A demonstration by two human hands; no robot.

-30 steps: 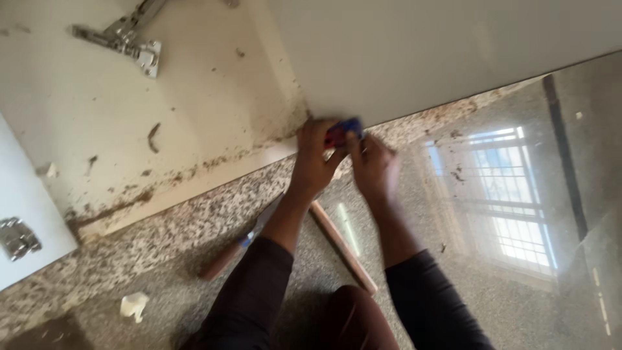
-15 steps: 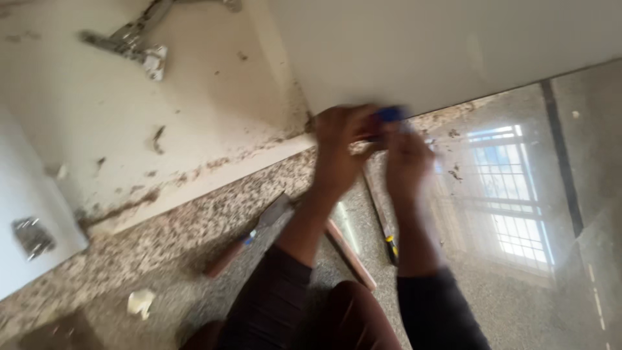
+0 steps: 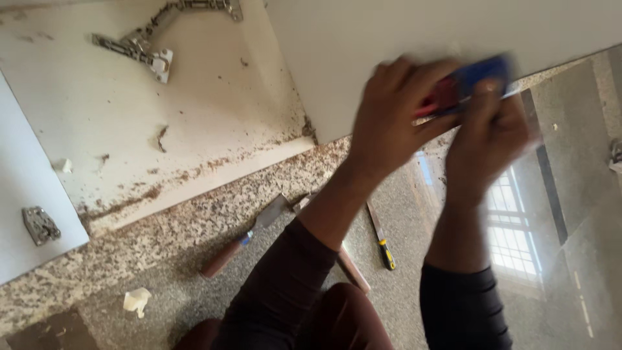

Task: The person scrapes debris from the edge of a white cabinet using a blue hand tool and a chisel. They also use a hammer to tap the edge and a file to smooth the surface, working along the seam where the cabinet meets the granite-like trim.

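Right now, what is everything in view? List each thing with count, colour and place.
panel: one, white, top right, under both hands
board: one, off-white with brown debris, upper left
hinges: two, metal, on the board's top
side panel: one, white, far left, with a small metal plate
chisel: one, brown handle, on the floor at centre
yellow tool: one, slim, yellow and black, floor between the arms
wood strip: one, brown, floor, partly behind the left arm
scrap: one, white, crumpled, lower left floor
floor: speckled granite, glossy at right
blue-red tool: one, blurred, held by both hands
left hand; right hand: gripping the tool
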